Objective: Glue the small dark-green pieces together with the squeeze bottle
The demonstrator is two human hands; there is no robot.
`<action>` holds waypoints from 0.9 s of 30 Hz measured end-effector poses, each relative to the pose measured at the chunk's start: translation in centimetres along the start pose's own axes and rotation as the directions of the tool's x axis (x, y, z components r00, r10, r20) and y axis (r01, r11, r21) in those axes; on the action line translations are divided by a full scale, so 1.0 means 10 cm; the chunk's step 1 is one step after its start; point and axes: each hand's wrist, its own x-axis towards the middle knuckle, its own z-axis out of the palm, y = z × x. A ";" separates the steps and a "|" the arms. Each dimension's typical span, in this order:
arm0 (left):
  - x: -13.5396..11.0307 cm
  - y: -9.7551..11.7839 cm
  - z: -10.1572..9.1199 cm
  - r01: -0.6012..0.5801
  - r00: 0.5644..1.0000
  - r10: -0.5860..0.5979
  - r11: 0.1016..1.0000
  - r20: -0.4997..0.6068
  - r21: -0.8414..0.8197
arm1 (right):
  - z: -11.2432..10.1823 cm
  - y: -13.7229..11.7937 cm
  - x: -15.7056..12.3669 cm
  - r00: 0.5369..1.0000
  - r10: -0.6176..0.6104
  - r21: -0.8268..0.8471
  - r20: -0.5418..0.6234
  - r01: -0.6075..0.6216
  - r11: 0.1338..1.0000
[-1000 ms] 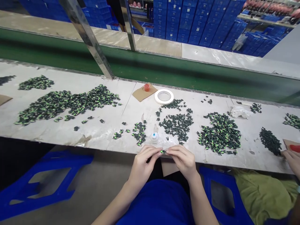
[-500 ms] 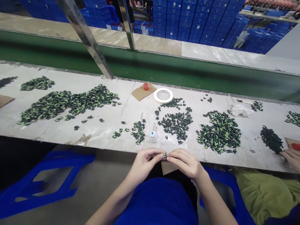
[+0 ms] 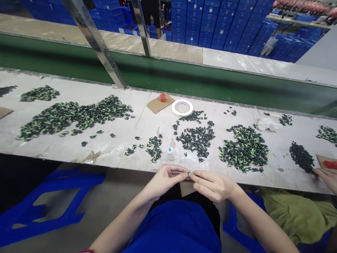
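My left hand (image 3: 165, 179) and my right hand (image 3: 210, 184) meet at the near edge of the workbench (image 3: 110, 147), fingertips pinched together on one small green-and-black part (image 3: 187, 173). Just beyond them stands a small glue bottle (image 3: 170, 152) with a blue tip. A small cluster of green-and-black parts (image 3: 154, 147) lies left of the bottle, a spread of dark parts (image 3: 197, 138) right of it, and a bigger green-and-black heap (image 3: 244, 149) further right.
A tape roll (image 3: 182, 108) and a red cap on cardboard (image 3: 163, 97) sit further back. A long heap of parts (image 3: 71, 116) covers the left. Another person's hand (image 3: 325, 177) rests at the right edge by a dark pile (image 3: 301, 157). Blue stools stand below; a green conveyor runs behind.
Both hands stay pinched on the small part; they have drifted slightly toward me and the right forearm has swung outward. The view shifted a little.
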 end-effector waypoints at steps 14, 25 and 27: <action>-0.10 0.00 0.14 -0.446 0.848 0.528 0.755 -0.043 0.481 | 0.16 -0.22 -0.01 0.716 0.676 0.359 -0.174 -0.593 0.721; -0.09 -0.12 0.14 -0.436 0.774 0.630 0.600 -0.060 0.670 | 0.19 -0.22 0.01 0.722 0.675 0.326 -0.155 -0.607 0.725; -0.09 -0.11 0.15 -0.442 0.746 0.663 0.568 -0.067 0.695 | 0.22 -0.23 0.03 0.726 0.666 0.332 -0.174 -0.593 0.733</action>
